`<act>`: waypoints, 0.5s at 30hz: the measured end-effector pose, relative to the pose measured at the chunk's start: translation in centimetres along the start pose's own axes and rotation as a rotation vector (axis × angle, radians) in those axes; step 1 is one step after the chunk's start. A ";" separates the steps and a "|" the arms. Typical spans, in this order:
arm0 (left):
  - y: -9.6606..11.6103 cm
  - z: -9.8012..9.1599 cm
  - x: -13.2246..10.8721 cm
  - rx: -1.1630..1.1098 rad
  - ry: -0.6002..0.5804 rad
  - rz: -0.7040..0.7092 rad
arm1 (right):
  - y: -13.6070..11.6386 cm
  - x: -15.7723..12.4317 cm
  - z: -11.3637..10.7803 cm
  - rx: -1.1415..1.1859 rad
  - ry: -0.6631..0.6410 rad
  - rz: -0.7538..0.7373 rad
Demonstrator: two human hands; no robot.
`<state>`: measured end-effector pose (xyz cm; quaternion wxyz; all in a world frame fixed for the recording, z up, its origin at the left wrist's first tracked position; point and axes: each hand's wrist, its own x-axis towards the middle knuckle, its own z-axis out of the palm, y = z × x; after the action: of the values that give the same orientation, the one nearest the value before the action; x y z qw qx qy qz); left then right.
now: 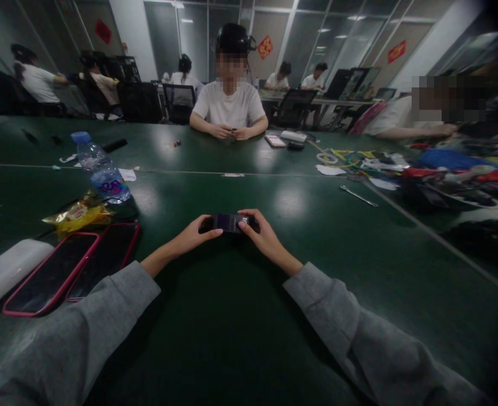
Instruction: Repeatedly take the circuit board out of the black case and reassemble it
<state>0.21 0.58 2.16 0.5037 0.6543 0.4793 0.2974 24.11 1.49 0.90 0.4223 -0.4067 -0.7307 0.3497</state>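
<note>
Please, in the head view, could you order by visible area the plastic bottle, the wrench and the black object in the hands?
1. Plastic bottle
2. Black object, partly covered
3. Wrench, about as long but much thinner

A green table (215, 349) bears phones (52, 276), bottle (101, 169) and wrench (359, 196).
</note>
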 end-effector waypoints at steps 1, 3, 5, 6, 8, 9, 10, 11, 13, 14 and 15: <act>0.0 0.0 0.0 -0.005 0.005 -0.002 | 0.0 -0.1 0.0 -0.009 0.003 -0.014; -0.1 0.0 0.1 -0.014 0.019 -0.008 | -0.1 -0.2 0.1 -0.037 -0.007 -0.051; -0.2 0.0 0.1 -0.023 0.024 -0.011 | 0.0 -0.3 0.2 -0.085 -0.030 -0.092; -0.2 0.0 0.2 -0.026 0.023 -0.011 | 0.0 -0.3 0.2 -0.108 -0.039 -0.110; -0.3 0.0 0.2 -0.033 0.024 -0.005 | 0.2 -0.3 0.3 -0.119 -0.054 -0.124; -0.3 0.0 0.2 -0.034 0.025 0.001 | 0.2 -0.3 0.3 -0.102 -0.058 -0.122; -0.4 0.0 0.2 -0.031 0.027 0.010 | 0.2 -0.2 0.3 -0.076 -0.063 -0.115; -0.5 0.0 0.3 -0.023 0.023 0.023 | 0.2 -0.1 0.3 -0.047 -0.072 -0.104; -0.7 0.0 0.4 -0.004 0.011 0.061 | 0.2 -0.1 0.3 0.001 -0.085 -0.082; -0.8 0.0 0.5 0.006 0.007 0.081 | 0.2 -0.1 0.2 0.016 -0.088 -0.074; -1.0 0.0 0.5 0.017 0.010 0.096 | 0.2 -0.1 0.2 0.025 -0.092 -0.068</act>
<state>0.11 1.11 1.19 0.4810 0.6794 0.4522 0.3203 23.97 1.47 0.63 0.4049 -0.3599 -0.7583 0.3625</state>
